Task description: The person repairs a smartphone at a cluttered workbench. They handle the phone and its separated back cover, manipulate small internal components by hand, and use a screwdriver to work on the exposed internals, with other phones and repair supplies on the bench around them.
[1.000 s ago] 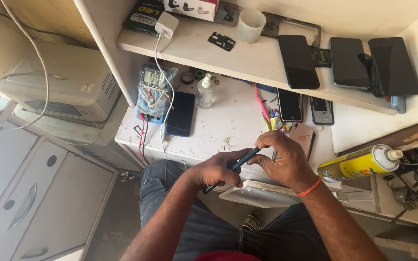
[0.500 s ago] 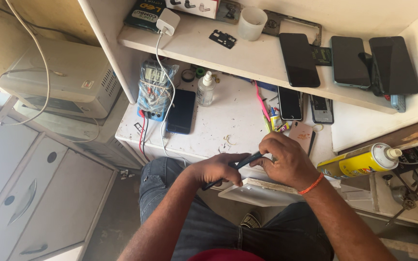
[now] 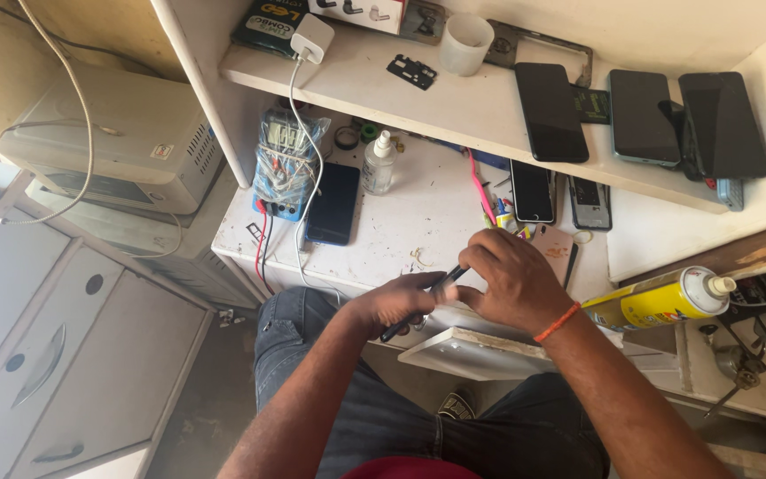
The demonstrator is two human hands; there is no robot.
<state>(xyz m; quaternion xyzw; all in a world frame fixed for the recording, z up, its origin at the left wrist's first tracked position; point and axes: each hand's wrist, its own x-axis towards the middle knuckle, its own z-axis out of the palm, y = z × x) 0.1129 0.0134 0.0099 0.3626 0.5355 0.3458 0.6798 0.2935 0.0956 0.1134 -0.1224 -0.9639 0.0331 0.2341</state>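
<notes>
At the counter's (image 3: 418, 222) front edge our left hand (image 3: 401, 302) pinches a dark slim tool (image 3: 423, 302); right hand (image 3: 516, 279) curls closed over its tip, contents hidden. Work looks mid-way; progress unclear.

A dark green flat box with pale lettering (image 3: 266, 25) lies at the upper shelf's left end, a white carton with a red edge (image 3: 358, 12) just beside it. Three dark rectangular phone screens (image 3: 551, 112) lie face up further right on that shelf. Below, a black-screened phone (image 3: 333, 203) rests beside a blue multimeter's grey display (image 3: 282, 135). A yellow spray can's printed label (image 3: 649, 303) shows at right.
</notes>
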